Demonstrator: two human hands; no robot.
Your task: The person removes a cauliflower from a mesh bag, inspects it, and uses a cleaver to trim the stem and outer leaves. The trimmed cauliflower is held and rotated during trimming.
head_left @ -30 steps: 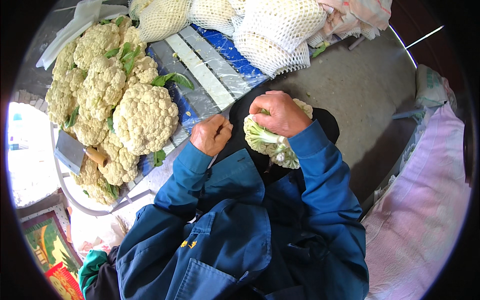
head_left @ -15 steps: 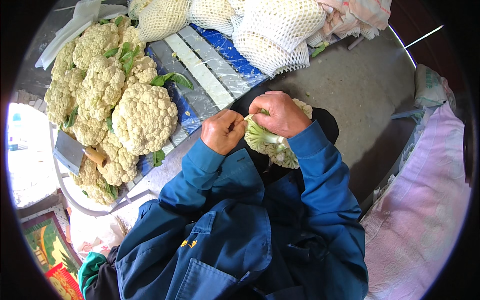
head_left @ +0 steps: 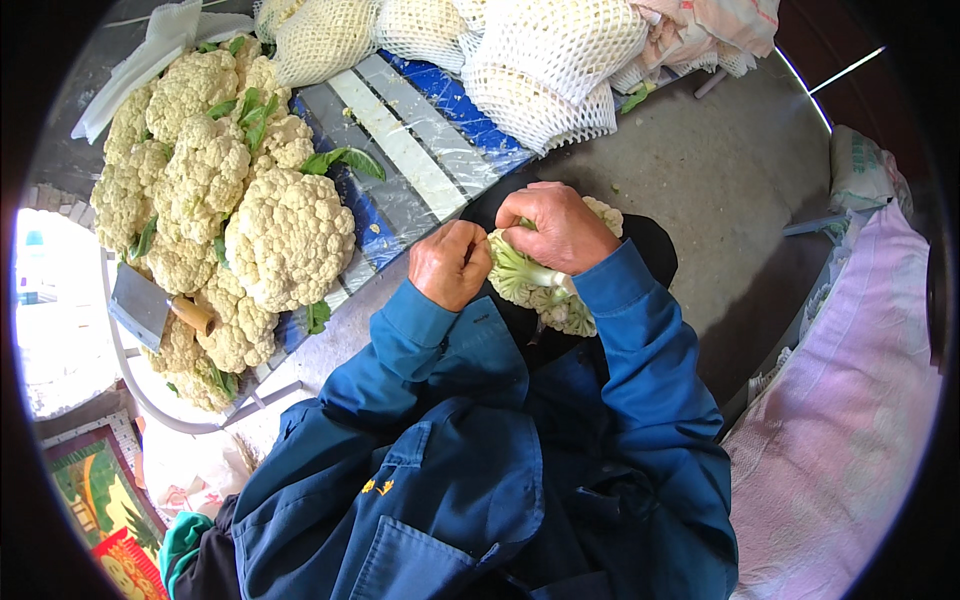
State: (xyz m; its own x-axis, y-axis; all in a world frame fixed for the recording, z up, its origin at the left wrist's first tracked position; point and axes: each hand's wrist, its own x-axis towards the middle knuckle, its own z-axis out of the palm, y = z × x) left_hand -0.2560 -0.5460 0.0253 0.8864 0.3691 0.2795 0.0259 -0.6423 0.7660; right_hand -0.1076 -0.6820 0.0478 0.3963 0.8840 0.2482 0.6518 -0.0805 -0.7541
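Note:
My right hand (head_left: 555,225) grips a cauliflower (head_left: 540,300) turned with its pale green stalks upward, resting over dark cloth on my lap. Beside it, my left hand (head_left: 450,262) is closed, thumb and finger at the left edge of that head; whatever they pinch is hidden. To the left, several cauliflowers (head_left: 195,175) with a few green leaves (head_left: 342,162) lie piled, and a cleaver (head_left: 140,305) with a wooden handle rests on the pile.
A striped table top (head_left: 400,140) under plastic extends ahead, bearing white mesh-wrapped bundles (head_left: 545,60) and pink sacks (head_left: 720,30). A large pale sack (head_left: 830,390) stands at right on the concrete floor (head_left: 730,165). A metal rail (head_left: 190,425) curves at left.
My left hand has moved right and up to the cauliflower's edge, mostly between the first and middle frames. My right hand keeps its grip with little movement.

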